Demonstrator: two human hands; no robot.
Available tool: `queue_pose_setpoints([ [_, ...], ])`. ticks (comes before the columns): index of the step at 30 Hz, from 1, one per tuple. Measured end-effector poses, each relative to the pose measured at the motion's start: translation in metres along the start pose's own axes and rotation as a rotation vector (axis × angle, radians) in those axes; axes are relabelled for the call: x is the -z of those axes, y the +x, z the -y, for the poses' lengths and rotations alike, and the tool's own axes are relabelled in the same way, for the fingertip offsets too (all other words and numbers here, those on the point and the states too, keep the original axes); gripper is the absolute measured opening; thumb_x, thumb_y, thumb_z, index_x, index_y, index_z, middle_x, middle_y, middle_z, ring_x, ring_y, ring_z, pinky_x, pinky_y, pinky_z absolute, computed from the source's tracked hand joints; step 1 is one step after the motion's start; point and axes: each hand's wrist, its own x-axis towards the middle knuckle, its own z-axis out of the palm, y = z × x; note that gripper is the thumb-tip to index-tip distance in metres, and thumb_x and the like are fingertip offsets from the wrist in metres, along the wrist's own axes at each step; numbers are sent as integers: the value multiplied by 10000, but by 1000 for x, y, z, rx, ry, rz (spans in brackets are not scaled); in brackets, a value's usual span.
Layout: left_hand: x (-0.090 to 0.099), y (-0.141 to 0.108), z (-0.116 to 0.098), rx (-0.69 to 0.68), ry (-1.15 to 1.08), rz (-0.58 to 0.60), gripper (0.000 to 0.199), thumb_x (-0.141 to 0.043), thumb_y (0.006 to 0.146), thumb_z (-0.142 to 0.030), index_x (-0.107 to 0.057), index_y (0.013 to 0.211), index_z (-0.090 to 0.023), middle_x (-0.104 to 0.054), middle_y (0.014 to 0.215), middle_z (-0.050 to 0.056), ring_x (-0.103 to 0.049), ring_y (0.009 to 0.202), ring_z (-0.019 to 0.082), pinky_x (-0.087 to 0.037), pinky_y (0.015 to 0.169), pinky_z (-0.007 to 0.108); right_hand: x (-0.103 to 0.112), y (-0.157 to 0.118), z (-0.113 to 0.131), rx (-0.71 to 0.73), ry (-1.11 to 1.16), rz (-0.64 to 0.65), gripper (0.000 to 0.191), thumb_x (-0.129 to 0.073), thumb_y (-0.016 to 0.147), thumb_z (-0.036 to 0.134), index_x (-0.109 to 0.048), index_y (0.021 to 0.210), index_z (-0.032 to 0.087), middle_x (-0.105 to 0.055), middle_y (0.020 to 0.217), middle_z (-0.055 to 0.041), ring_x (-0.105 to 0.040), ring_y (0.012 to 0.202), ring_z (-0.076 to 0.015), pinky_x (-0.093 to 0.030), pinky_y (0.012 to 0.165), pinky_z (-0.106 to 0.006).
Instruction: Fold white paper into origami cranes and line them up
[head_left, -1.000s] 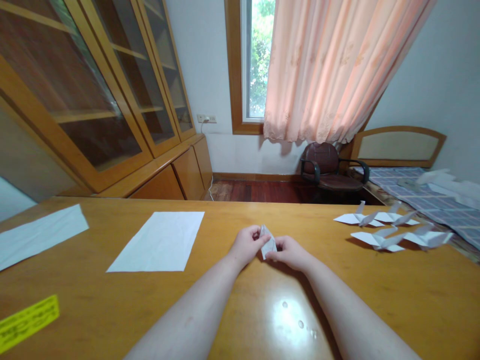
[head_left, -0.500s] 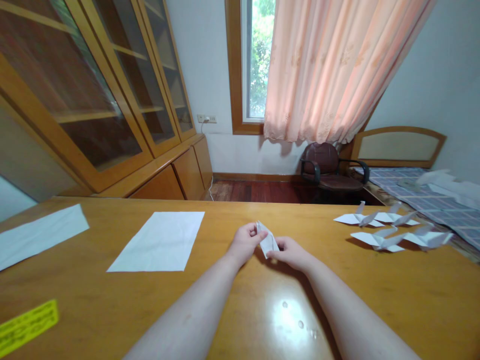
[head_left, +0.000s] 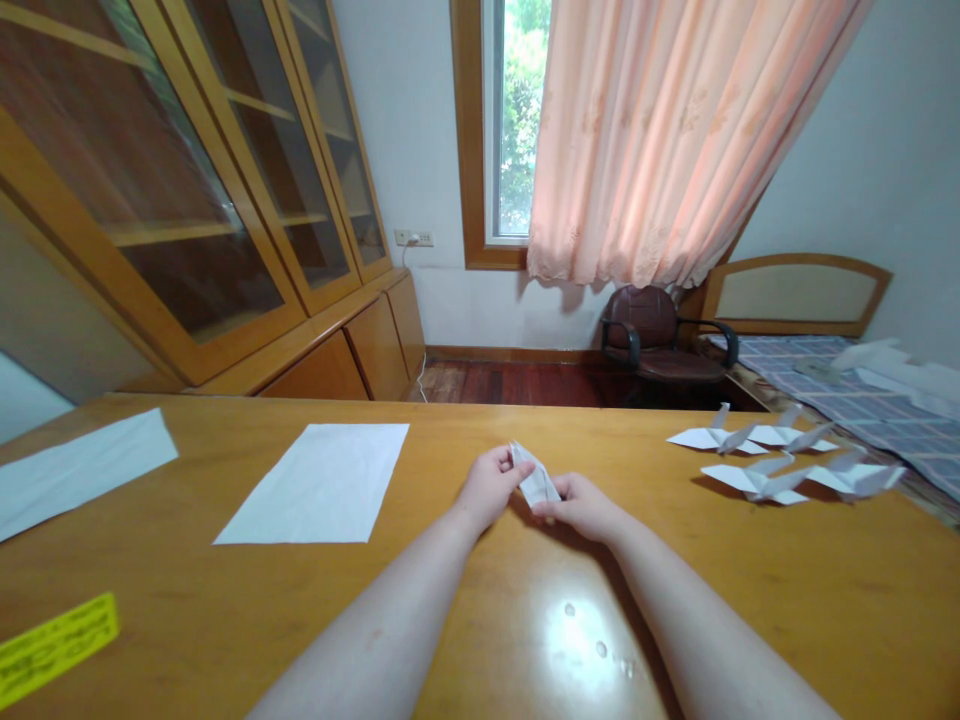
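Observation:
A small folded white paper (head_left: 537, 484) is held just above the wooden table (head_left: 480, 600), between both hands. My left hand (head_left: 491, 486) pinches its upper left part, thumb on top. The lower right end is gripped by my right hand (head_left: 581, 506), with the thumb near the bottom corner. Some of the fingers are hidden behind the paper. To the left lies a flat white sheet (head_left: 322, 485). Several folded paper cranes (head_left: 757, 480) stand at the right of the table.
Another white sheet (head_left: 82, 470) lies at the far left, with a yellow label (head_left: 56, 645) nearer the front. Beyond the table are a glass-door cabinet (head_left: 195, 300), a dark red armchair (head_left: 652, 330) and a bed (head_left: 847, 370).
My right thumb and the paper's lower right end have shifted very slightly. The left hand looks almost the same, and the other things have stayed in place.

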Motion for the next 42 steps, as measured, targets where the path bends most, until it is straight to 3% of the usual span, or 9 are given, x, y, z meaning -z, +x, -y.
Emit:
queue_pose_setpoints([
  [6,-1,-1,-4,45,-28,-43,306,-692,641,-382,-578,782,-135,-619,611,-6,-538,513,99,-390,485,198,1,0,2,49,28,-31,393,-587,698,502,-634,636,117,-474,489,26,-346,454,-70,-245,449,-204],
  [10,-3,-4,-8,85,-18,-14,307,-694,635,-391,-565,751,-138,-600,579,-18,-509,469,82,-353,445,185,2,3,-2,131,75,-80,473,-505,733,567,-531,535,139,-375,476,40,-290,475,-72,-221,463,-215],
  [16,-3,-3,-5,92,37,8,282,-679,651,-385,-555,736,-145,-606,595,-13,-516,475,87,-367,446,191,3,6,-6,78,22,-98,478,-514,724,562,-435,476,161,-333,463,48,-269,470,-71,-212,464,-219],
  [25,-1,-3,-2,13,103,54,252,-667,661,-351,-579,747,-131,-628,677,11,-565,614,128,-410,565,225,-1,2,-1,83,45,-40,351,-585,705,465,-548,588,137,-422,523,38,-329,494,-74,-233,482,-214],
  [31,-3,-3,-3,6,131,108,214,-655,673,-320,-588,750,-131,-630,711,15,-565,646,132,-415,598,232,-1,3,-2,67,48,-75,413,-558,724,486,-471,512,143,-325,484,53,-263,478,-63,-184,468,-218],
  [42,-4,-3,-3,14,55,109,262,-632,703,-287,-571,902,-128,-638,732,35,-601,685,151,-449,655,259,1,9,-8,110,131,-197,462,-523,738,564,-569,630,117,-425,539,21,-339,517,-83,-237,482,-216],
])
